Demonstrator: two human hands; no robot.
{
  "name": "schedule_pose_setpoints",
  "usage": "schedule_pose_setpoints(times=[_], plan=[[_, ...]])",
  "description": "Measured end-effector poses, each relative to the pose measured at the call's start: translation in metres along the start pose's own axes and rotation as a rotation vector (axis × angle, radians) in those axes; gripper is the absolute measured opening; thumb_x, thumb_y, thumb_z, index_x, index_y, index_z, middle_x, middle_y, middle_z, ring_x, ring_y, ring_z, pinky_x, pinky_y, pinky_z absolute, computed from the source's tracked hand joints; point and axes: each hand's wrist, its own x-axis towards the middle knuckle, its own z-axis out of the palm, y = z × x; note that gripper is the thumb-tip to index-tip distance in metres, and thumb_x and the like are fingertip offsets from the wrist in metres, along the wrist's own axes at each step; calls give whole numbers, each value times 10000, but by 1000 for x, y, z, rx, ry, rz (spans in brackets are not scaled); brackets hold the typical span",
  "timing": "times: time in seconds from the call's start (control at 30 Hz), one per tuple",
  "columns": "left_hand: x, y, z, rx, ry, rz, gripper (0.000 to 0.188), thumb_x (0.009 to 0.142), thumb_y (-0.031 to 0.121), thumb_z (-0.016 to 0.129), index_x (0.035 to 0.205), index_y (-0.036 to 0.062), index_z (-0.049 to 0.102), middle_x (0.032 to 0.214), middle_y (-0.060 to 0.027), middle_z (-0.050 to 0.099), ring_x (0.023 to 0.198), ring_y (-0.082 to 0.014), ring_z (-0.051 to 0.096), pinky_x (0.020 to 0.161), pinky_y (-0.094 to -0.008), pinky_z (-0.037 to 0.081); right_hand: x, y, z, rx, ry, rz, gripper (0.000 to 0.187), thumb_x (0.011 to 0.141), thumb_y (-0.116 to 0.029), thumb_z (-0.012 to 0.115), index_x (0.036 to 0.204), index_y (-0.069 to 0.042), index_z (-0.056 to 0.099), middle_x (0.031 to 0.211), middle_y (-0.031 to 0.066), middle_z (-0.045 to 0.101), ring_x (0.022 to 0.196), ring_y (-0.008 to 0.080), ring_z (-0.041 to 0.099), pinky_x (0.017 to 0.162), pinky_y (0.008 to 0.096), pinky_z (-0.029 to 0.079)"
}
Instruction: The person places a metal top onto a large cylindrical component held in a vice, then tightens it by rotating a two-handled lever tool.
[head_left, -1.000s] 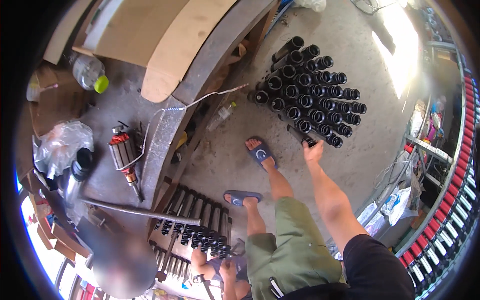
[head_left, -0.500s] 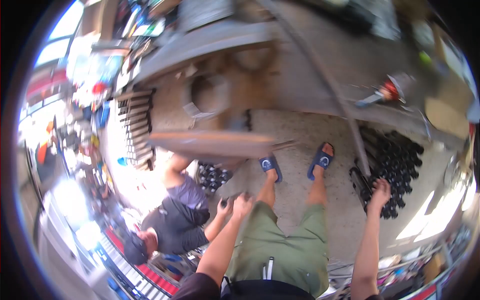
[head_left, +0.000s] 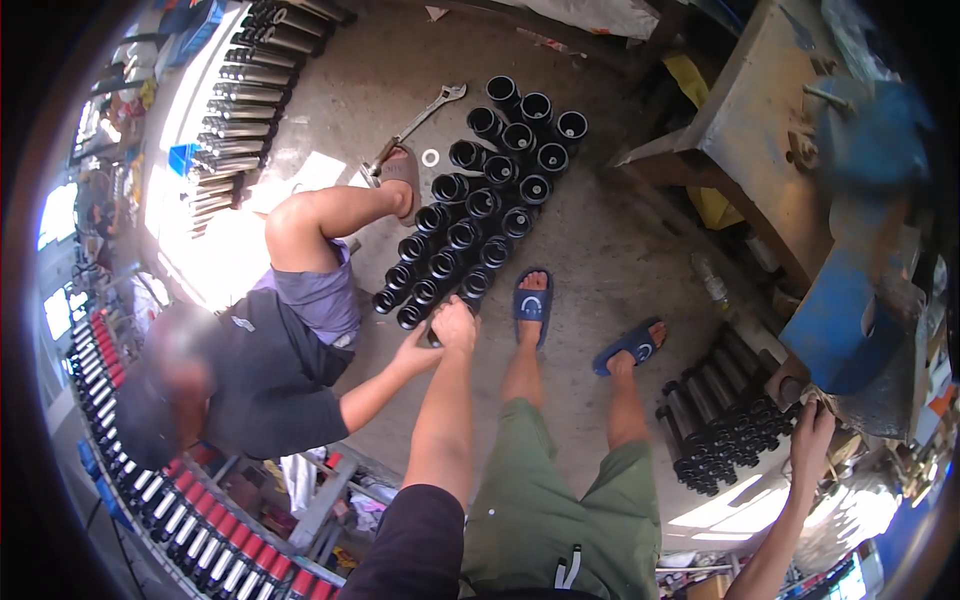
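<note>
Black tubes (head_left: 484, 203), glossy and round-mouthed, stand on dull concrete (head_left: 610, 285).

Grey-brn concrete flr (head_left: 592, 262) is spreading thru ctr, worn metal workbench (head_left: 752, 85) is standing upper R, metal-framed rack (head_left: 324, 508) is curving along lower L rim, sun patches (head_left: 722, 514) are striping flr lower R, stronger glare (head_left: 218, 268) is washing out flr at L, & bright window-like opening (head_left: 56, 216) is glowing far L.
</note>
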Motion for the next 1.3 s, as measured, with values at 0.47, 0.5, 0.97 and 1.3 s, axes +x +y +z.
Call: schedule_pose_setpoints(times=[0.47,0.5,0.97,1.3], plan=[[-429,-158,-296,-1128,-276,90,652,687,321,889,1185,-12,633,901,-82,696,739,-167,635,637,-312,505,-22,15,-14,640,-291,351,339,937,-338,632,911,-2,676,687,140,641,691,285,663,631,409,502],[-454,-168,-313,-999,-146,251,773,660,272,915,1295,-9,574,962,-99,692,744,-172,628,652,-319,517,-33,6,-31,749,-389,450,355,925,-354,645,859,-8,685,625,96,608,620,220,635,585,379,485],[-389,208,-605,-1810,279,1270,272,713,117,846,899,41,662,859,4,656,780,-107,595,706,-270,470,-185,7,-108,540,240,395,591,912,-483,680,641,30,564,502,122,417,512,113,446,528,395,426],[-360,311,-642,-1534,10,1181,298,730,158,872,898,24,665,810,24,635,732,-83,532,707,-288,465,-262,-64,-131,686,468,407,472,913,-300,718,614,21,544,484,113,404,443,130,388,461,371,331]])
